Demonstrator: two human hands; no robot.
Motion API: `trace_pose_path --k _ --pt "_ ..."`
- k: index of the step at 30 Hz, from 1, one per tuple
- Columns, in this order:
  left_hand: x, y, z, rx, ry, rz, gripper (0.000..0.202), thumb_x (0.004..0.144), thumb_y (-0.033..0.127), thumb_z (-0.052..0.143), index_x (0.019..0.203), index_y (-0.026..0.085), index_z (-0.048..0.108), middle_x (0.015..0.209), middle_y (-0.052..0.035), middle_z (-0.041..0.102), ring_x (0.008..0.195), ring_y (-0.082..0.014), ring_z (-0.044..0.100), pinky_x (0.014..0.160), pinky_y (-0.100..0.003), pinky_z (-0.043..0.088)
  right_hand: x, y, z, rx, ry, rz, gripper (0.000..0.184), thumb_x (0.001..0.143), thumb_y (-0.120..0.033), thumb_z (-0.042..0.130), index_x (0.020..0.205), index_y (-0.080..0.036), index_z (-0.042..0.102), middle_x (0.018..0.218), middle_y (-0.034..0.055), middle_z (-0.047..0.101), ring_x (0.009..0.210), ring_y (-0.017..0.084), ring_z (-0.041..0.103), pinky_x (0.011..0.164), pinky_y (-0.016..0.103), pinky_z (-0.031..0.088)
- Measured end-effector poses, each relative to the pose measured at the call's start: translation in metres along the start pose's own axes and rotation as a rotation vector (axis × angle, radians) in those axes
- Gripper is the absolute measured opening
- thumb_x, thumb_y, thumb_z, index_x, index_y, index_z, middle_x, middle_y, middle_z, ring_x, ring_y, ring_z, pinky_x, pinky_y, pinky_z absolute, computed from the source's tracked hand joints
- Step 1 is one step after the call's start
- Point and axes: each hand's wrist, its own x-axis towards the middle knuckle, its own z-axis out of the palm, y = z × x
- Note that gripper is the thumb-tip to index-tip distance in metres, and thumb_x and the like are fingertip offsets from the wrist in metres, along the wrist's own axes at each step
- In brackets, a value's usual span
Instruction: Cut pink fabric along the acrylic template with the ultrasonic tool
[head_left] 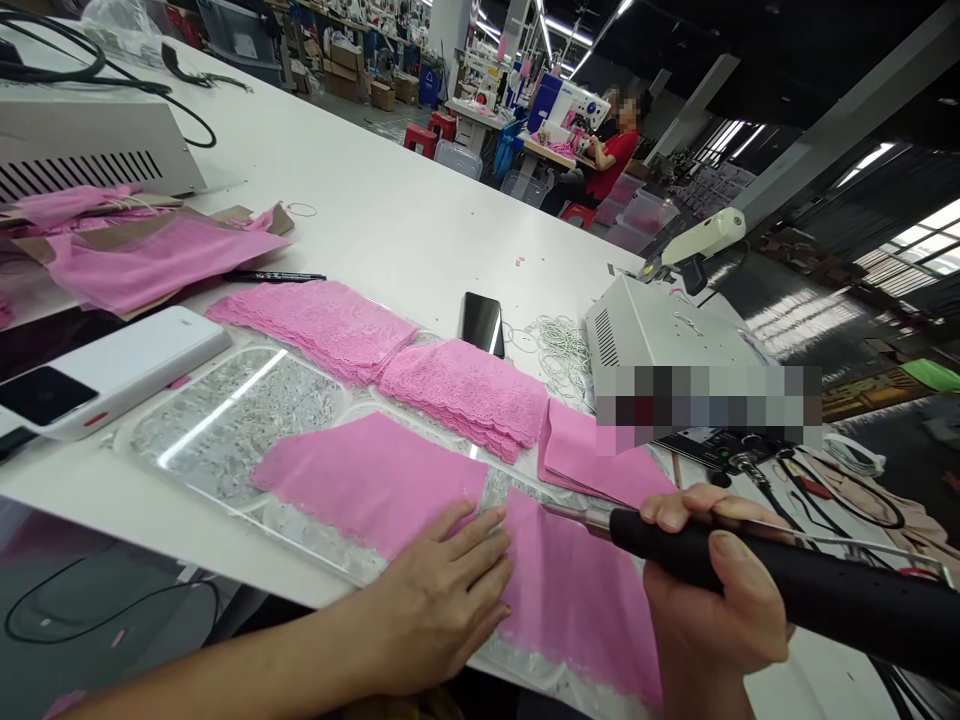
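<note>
My right hand (720,585) is wrapped round a thick black handheld ultrasonic tool (817,580) with a tapered metal tip. That tip points left, over the upper edge of a pink fabric piece (585,600). Lying flat with fingers stretched, my left hand (450,590) presses on the pink cloth at the gap between that piece and a second pink fabric piece (375,470). Both pieces rest on a clear, glittery template sheet (225,420). Behind them are two stacks of pink lace, one on the left (322,325) and one in the middle (465,390), and folded plain pink panels (592,460).
A grey vented machine box (660,330) stands at right with cables beside it. Loose pale elastic loops (562,345) and a phone (481,322) lie behind the stacks. At left are a white device (150,360), a marker (274,277) and pink fabric (165,255). A person sews in the background.
</note>
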Motion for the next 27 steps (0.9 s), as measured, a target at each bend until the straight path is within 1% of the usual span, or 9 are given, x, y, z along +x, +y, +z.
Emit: trace_pose_path --k 5,11,14,16,19,22,24,26,27 --pt "0.002 0.000 -0.005 -0.027 -0.015 0.020 0.019 0.095 0.021 0.052 0.103 0.011 0.065 0.103 -0.0109 0.071 0.116 -0.0247 0.060 0.108 -0.040 0.040 -0.001 0.002 -0.001 -0.019 -0.030 0.014 0.013 0.065 -0.022 0.059 0.078 -0.019 0.056 0.073 -0.0016 0.055 0.055 0.012 0.052 0.053 0.033 0.049" --pt "0.002 0.000 -0.005 -0.028 -0.036 0.018 0.016 0.094 0.018 0.051 0.099 0.012 0.065 0.097 -0.0103 0.070 0.114 -0.0231 0.061 0.108 -0.039 0.040 -0.002 0.003 -0.001 -0.041 -0.056 -0.001 0.012 0.067 -0.023 0.061 0.076 -0.019 0.055 0.071 -0.0015 0.055 0.055 0.013 0.053 0.054 0.034 0.049" --pt "0.001 0.000 -0.005 -0.002 -0.031 0.036 0.016 0.093 0.018 0.052 0.099 0.011 0.065 0.097 -0.0108 0.070 0.114 -0.0232 0.060 0.106 -0.039 0.041 0.001 0.000 -0.001 -0.019 0.001 0.027 0.014 0.061 -0.023 0.060 0.074 -0.020 0.056 0.071 -0.0019 0.054 0.052 0.012 0.050 0.052 0.034 0.048" --pt "0.002 0.003 -0.006 0.020 -0.035 0.048 0.016 0.094 0.017 0.050 0.099 0.011 0.064 0.100 -0.0118 0.069 0.113 -0.0238 0.060 0.105 -0.039 0.042 0.005 -0.005 -0.006 0.008 0.097 0.027 0.016 0.057 -0.023 0.056 0.072 -0.020 0.055 0.070 -0.0022 0.052 0.050 0.012 0.047 0.050 0.033 0.046" --pt "0.008 0.012 -0.008 0.023 -0.137 0.124 0.014 0.093 0.016 0.050 0.097 0.012 0.063 0.097 -0.0128 0.067 0.102 -0.0233 0.061 0.095 -0.037 0.046 0.014 -0.017 -0.022 0.013 0.286 -0.008 0.017 0.053 -0.024 0.051 0.070 -0.022 0.053 0.070 -0.0017 0.049 0.050 0.012 0.044 0.048 0.031 0.043" --pt "0.024 0.024 -0.008 0.007 -0.301 0.273 0.010 0.090 0.019 0.056 0.093 0.011 0.061 0.083 -0.0092 0.062 0.079 -0.0203 0.058 0.071 -0.033 0.048 0.018 -0.026 -0.048 -0.010 0.433 -0.005 0.015 0.052 -0.025 0.050 0.067 -0.022 0.053 0.071 -0.0006 0.048 0.052 0.012 0.044 0.047 0.032 0.043" --pt "0.041 0.032 -0.001 0.028 -0.387 0.386 0.010 0.086 0.019 0.060 0.090 0.010 0.061 0.076 -0.0067 0.058 0.068 -0.0187 0.053 0.060 -0.032 0.044 0.016 -0.026 -0.068 -0.016 0.530 -0.009 0.014 0.052 -0.026 0.051 0.065 -0.021 0.053 0.071 -0.0003 0.049 0.052 0.012 0.045 0.046 0.032 0.044" --pt "0.062 0.040 0.011 0.063 -0.456 0.488 0.010 0.083 0.019 0.062 0.087 0.010 0.062 0.074 -0.0063 0.057 0.063 -0.0183 0.051 0.055 -0.032 0.043 0.013 -0.021 -0.090 -0.017 0.594 -0.043 0.013 0.053 -0.025 0.052 0.065 -0.020 0.054 0.070 -0.0005 0.049 0.052 0.012 0.046 0.046 0.031 0.044" --pt "0.073 0.046 0.019 0.075 -0.486 0.518 0.010 0.083 0.018 0.063 0.086 0.010 0.062 0.074 -0.0066 0.058 0.063 -0.0183 0.052 0.054 -0.032 0.042 0.010 -0.018 -0.101 -0.014 0.601 -0.067 0.012 0.055 -0.026 0.053 0.065 -0.020 0.055 0.069 -0.0010 0.049 0.051 0.012 0.045 0.045 0.031 0.044"
